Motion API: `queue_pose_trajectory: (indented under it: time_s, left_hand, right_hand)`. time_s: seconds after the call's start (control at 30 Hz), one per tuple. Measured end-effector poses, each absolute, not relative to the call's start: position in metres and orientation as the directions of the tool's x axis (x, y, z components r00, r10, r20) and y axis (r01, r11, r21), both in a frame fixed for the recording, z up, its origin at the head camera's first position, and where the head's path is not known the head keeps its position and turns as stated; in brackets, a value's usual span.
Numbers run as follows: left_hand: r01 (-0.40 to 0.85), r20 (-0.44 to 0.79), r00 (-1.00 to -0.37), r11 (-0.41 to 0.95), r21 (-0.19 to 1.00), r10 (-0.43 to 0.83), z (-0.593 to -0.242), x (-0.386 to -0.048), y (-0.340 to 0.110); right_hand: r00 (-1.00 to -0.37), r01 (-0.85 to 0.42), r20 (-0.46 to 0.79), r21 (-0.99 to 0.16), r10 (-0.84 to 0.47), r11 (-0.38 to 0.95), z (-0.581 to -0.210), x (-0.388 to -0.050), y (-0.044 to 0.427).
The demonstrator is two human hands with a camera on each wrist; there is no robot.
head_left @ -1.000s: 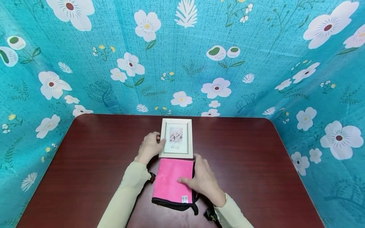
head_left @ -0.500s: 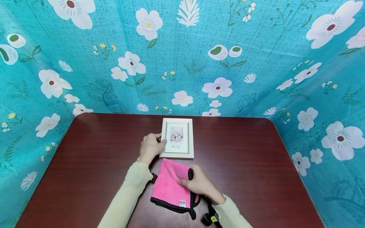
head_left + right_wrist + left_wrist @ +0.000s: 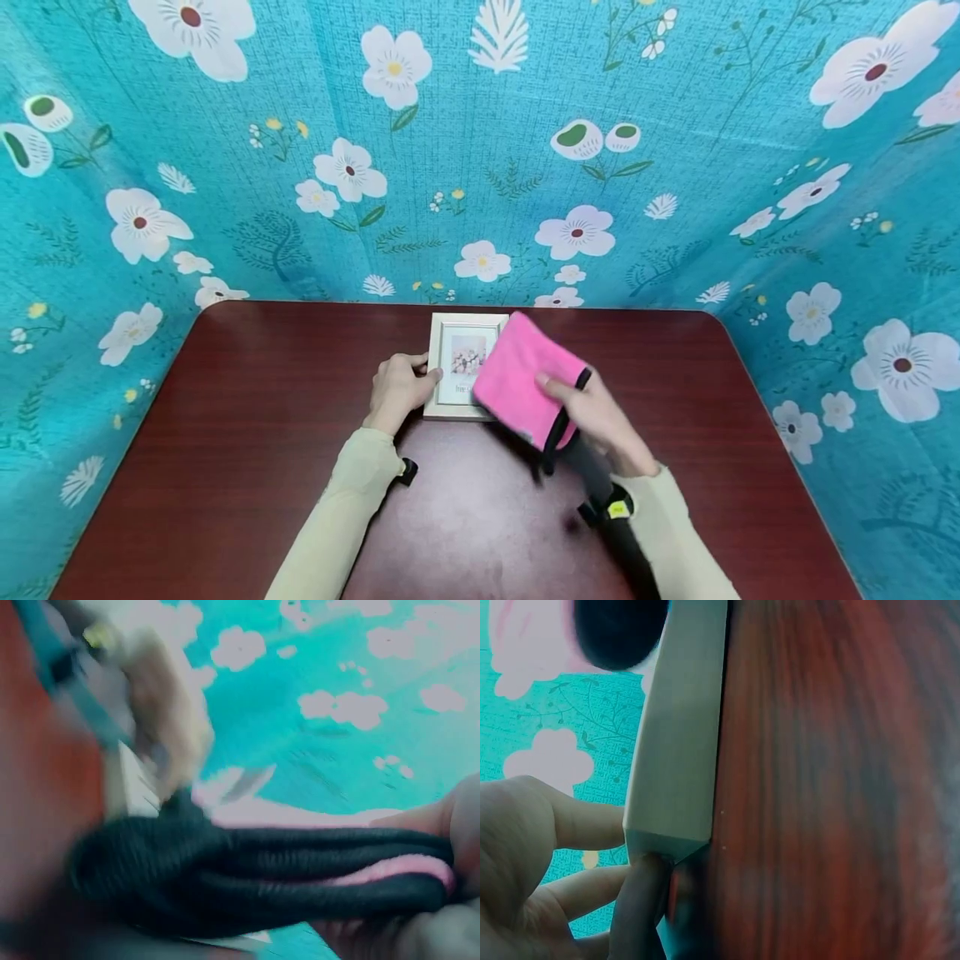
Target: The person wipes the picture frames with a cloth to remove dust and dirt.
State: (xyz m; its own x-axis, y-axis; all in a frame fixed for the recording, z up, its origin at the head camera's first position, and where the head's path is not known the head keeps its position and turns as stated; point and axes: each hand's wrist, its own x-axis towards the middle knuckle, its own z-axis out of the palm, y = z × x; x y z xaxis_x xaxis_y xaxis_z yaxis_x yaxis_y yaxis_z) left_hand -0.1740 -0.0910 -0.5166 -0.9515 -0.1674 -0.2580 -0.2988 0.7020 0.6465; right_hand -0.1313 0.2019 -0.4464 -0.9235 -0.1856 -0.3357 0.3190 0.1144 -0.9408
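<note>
We count 2 hands, 1 pic frame (image 3: 460, 367), 1 pink cloth (image 3: 521, 383) & 1 dark reddish tabletop (image 3: 300, 417). Frame's on the tabletop nr the far edge, w/ 1 small print behind the glass. Left hand (image 3: 401, 390) has it by the L side: thumb on the front, fingers at the edge, so that grip's closed to a pinch.

Right hand (image 3: 606, 423) pinches the cloth by its black-trimmed side, thumb on top, grip closed w/ several folded layers in it. Cloth's tilted over the frame's lower R part; can't tell if they touch.

Also 2 pale sleeves (image 3: 341, 492), 1 per arm, & a teal floral curtain (image 3: 457, 167) behind, flowers too many to count tbh.
</note>
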Motion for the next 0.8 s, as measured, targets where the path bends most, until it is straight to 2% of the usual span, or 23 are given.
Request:
queue_pose_trajectory:
  time_s: [0.1,0.17,0.27,0.37,0.47,0.57,0.7,0.8]
  left_hand:
    - [-0.311,-0.270,-0.947,0.699,0.644,-0.172,-0.517,-0.173,-0.089]
    - [-0.316,-0.272,-0.946,0.695,0.646,-0.177,-0.517,-0.173,-0.089]
    - [-0.317,-0.269,-0.946,0.697,0.643,-0.182,-0.517,-0.173,-0.088]
    - [-0.318,-0.269,-0.946,0.698,0.642,-0.183,-0.518,-0.173,-0.087]
    - [-0.313,-0.268,-0.947,0.700,0.642,-0.177,-0.518,-0.173,-0.087]
    - [-0.297,-0.259,-0.952,0.703,0.646,-0.164,-0.518,-0.173,-0.088]
    - [-0.264,-0.240,-0.961,0.710,0.653,-0.137,-0.517,-0.173,-0.091]
    - [-0.235,-0.226,-0.968,0.720,0.653,-0.111,-0.516,-0.174,-0.093]
  right_hand:
    - [-0.978,0.172,-0.194,-0.959,-0.079,0.223,-0.438,-0.153,0.212]
    - [-0.999,0.021,-0.034,-0.942,-0.035,0.335,-0.440,-0.167,0.215]
    - [-0.979,-0.187,0.202,-0.848,-0.025,0.496,-0.455,-0.186,0.211]
    - [-0.943,-0.300,0.323,-0.736,-0.074,0.607,-0.481,-0.204,0.198]
    - [-0.949,-0.299,0.284,-0.694,-0.133,0.655,-0.500,-0.217,0.182]
    - [-0.977,-0.213,0.158,-0.752,-0.142,0.624,-0.509,-0.223,0.169]
    - [-0.998,-0.019,-0.019,-0.850,-0.068,0.526,-0.511,-0.226,0.163]
    - [-0.995,0.089,-0.101,-0.875,0.000,0.477,-0.510,-0.228,0.165]
